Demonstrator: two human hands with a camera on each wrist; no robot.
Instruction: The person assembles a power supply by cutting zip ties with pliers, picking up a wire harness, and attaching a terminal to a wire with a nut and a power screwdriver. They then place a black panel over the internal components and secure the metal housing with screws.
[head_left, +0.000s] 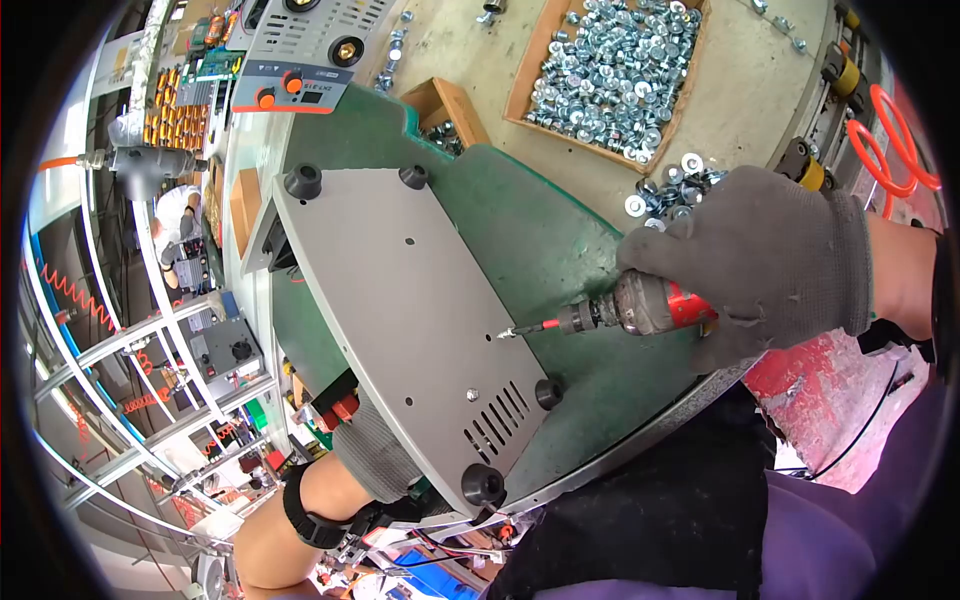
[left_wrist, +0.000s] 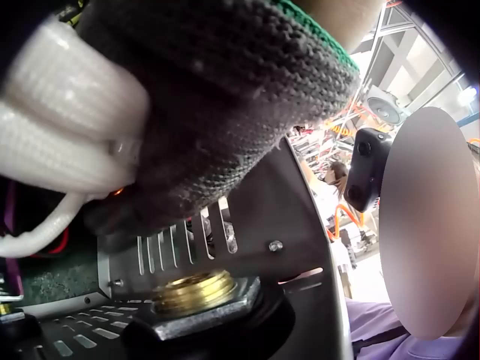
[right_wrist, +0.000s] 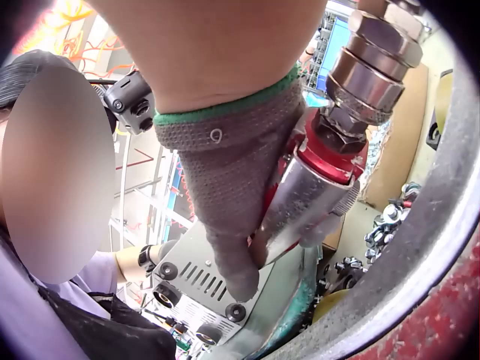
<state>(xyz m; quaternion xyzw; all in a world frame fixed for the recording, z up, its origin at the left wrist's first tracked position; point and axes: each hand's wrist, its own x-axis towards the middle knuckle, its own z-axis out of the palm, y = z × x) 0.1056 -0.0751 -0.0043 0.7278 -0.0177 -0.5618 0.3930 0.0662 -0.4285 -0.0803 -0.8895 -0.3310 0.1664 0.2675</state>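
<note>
A grey metal panel (head_left: 400,290) with black rubber feet, small holes and slots lies tilted over the green work surface (head_left: 540,200). The gloved right hand (head_left: 770,265) grips a red and silver power driver (head_left: 650,305); its bit tip, with a screw (head_left: 506,333) on it, is at a hole near the panel's right edge. One screw head (head_left: 473,395) sits in the panel near the slots. The gloved left hand (head_left: 375,455) is under the panel's lower left side, inside the housing; in the left wrist view the hand (left_wrist: 217,105) is beside white sleeved cables (left_wrist: 67,112), its fingertips mostly hidden.
A cardboard tray (head_left: 515,100) of many screws stands at the back, with loose screws (head_left: 680,190) by the right hand. A smaller box (head_left: 465,110) is behind the panel. A control unit (head_left: 290,90) stands back left; red coiled hose (head_left: 890,150) hangs far right.
</note>
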